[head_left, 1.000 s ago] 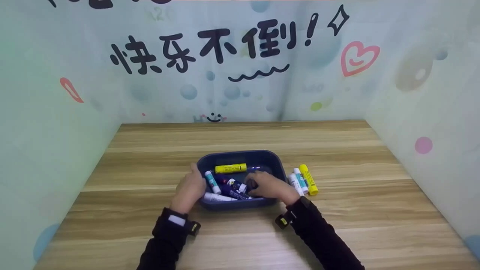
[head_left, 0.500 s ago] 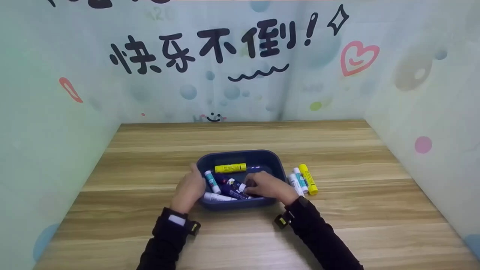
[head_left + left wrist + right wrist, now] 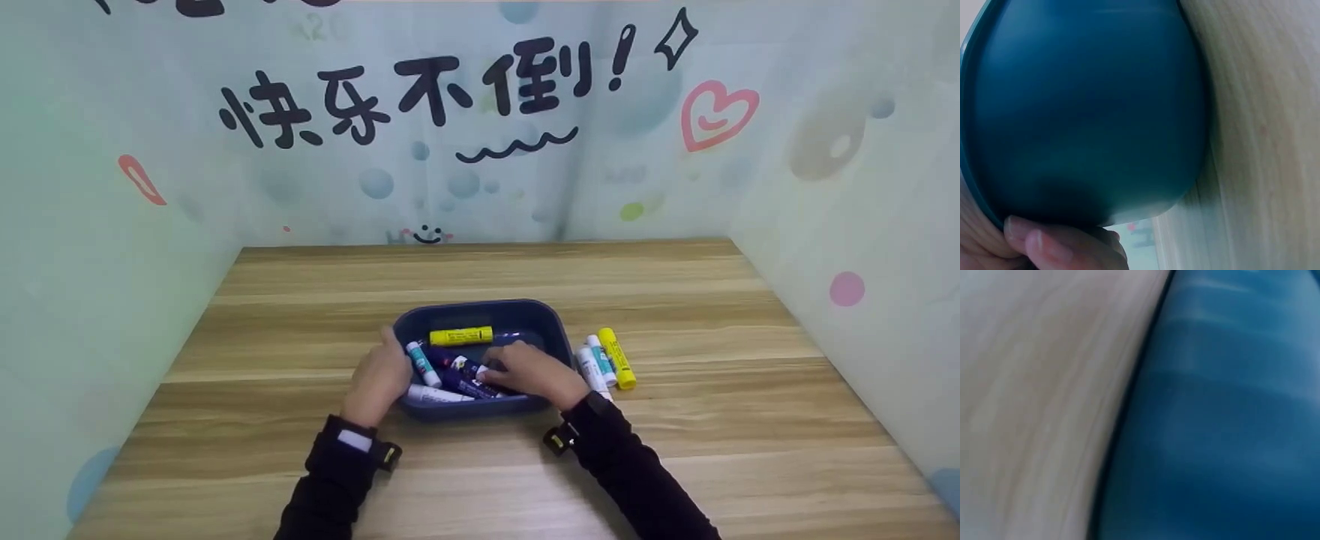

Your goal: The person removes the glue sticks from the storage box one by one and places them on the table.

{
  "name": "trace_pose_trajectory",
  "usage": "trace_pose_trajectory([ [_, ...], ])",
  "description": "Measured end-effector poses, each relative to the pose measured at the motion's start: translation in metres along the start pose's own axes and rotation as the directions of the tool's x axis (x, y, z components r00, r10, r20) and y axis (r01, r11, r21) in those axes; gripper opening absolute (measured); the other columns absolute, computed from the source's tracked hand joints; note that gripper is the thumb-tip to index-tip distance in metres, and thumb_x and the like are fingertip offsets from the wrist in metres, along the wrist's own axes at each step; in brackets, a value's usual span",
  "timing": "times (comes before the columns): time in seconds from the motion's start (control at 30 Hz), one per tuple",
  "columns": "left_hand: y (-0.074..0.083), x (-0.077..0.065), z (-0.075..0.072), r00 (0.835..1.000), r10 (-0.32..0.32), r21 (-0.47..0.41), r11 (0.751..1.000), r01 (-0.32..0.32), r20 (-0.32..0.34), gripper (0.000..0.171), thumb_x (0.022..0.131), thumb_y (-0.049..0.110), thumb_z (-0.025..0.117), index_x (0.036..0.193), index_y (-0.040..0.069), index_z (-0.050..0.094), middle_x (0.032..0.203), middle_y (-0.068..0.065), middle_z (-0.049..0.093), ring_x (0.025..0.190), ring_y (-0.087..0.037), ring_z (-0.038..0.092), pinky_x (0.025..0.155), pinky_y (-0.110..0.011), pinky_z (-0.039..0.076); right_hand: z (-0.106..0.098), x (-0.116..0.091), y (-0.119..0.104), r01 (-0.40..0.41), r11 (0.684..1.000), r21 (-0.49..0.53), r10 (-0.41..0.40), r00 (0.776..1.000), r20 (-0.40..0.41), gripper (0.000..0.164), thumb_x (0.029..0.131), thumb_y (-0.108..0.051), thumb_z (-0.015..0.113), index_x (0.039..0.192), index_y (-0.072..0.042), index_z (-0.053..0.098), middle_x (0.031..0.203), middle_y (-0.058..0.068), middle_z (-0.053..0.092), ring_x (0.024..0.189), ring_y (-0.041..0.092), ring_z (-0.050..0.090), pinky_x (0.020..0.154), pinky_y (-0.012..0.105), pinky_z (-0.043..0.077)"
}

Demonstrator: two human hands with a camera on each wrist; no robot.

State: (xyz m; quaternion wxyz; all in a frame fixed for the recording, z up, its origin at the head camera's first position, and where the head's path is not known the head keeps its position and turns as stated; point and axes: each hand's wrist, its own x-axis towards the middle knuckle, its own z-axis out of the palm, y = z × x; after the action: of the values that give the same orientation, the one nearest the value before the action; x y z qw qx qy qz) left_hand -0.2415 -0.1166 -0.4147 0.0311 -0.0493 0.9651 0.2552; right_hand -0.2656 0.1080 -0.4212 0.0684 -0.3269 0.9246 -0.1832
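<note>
A dark blue plastic bin sits on the wooden table. My left hand grips its left rim; the left wrist view shows curled fingers at the bin's wall. My right hand reaches over the near right side into the bin. Its thumb and forefinger pinch the white end of a dark purple glue stick; the other fingers are hidden. Around it lie another dark purple stick, a white-and-teal glue stick, a white stick and a yellow glue stick.
Right of the bin, close to its wall, lie a yellow glue stick, a white-and-teal stick and a white stick, side by side. Printed cloth walls enclose the table at the back and both sides.
My right hand has shifted slightly left inside the bin, its fingertips coming onto the dark purple glue stick's white end. The left hand stays on the rim.
</note>
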Motion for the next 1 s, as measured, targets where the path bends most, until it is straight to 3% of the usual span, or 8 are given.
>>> trace_pose_trajectory([
  [0.2,0.000,0.000,0.000,1.000,0.010,-0.005,1.000,-0.010,-0.012,0.047,0.092,0.012,0.040,0.132,-0.008,0.024,0.086,-0.024,0.062,0.071,-0.031,0.059,0.057,-0.041,0.045,0.001,0.002,0.002,-0.003,0.998,0.063,0.007,0.999,-0.051,0.020,0.084,-0.021,0.065,0.091,-0.003,0.060,0.080,0.004,0.061,0.069,0.012,0.052,0.064,0.029,0.046],
  [0.37,-0.001,0.000,0.000,1.000,0.012,-0.014,1.000,-0.013,-0.021,0.045,0.091,0.011,0.043,0.129,-0.008,0.026,0.086,-0.025,0.062,0.072,-0.032,0.060,0.058,-0.043,0.045,-0.001,0.003,0.004,0.028,0.994,0.102,-0.017,0.994,-0.111,0.024,0.077,-0.015,0.068,0.091,-0.007,0.050,0.076,0.001,0.057,0.067,0.011,0.050,0.062,0.027,0.043],
  [0.53,-0.001,0.000,-0.001,1.000,0.004,-0.013,1.000,-0.004,-0.002,0.049,0.092,0.012,0.044,0.132,-0.008,0.024,0.086,-0.024,0.062,0.071,-0.031,0.058,0.057,-0.040,0.044,-0.003,0.003,0.005,0.063,0.983,0.171,-0.043,0.992,-0.119,0.024,0.081,-0.019,0.064,0.096,-0.010,0.048,0.081,0.003,0.059,0.071,0.014,0.053,0.066,0.028,0.045],
  [0.77,0.000,-0.001,-0.002,1.000,0.010,-0.005,1.000,-0.010,0.006,0.054,0.092,0.013,0.044,0.136,-0.009,0.020,0.087,-0.024,0.061,0.071,-0.031,0.058,0.058,-0.041,0.045,-0.006,0.001,0.005,0.053,0.975,0.214,-0.020,0.988,-0.155,0.030,0.092,-0.018,0.043,0.116,-0.015,0.061,0.114,0.004,0.064,0.095,0.016,0.056,0.085,0.035,0.045],
  [1.0,-0.001,0.000,-0.002,1.000,0.000,-0.007,1.000,0.000,0.006,0.048,0.092,0.013,0.043,0.132,-0.007,0.023,0.089,-0.025,0.062,0.075,-0.033,0.060,0.060,-0.043,0.046,-0.020,-0.007,0.004,0.003,0.992,0.126,0.024,0.977,-0.214,0.016,0.090,-0.024,0.057,0.099,-0.015,0.067,0.097,0.001,0.067,0.086,0.015,0.057,0.080,0.035,0.047],
])
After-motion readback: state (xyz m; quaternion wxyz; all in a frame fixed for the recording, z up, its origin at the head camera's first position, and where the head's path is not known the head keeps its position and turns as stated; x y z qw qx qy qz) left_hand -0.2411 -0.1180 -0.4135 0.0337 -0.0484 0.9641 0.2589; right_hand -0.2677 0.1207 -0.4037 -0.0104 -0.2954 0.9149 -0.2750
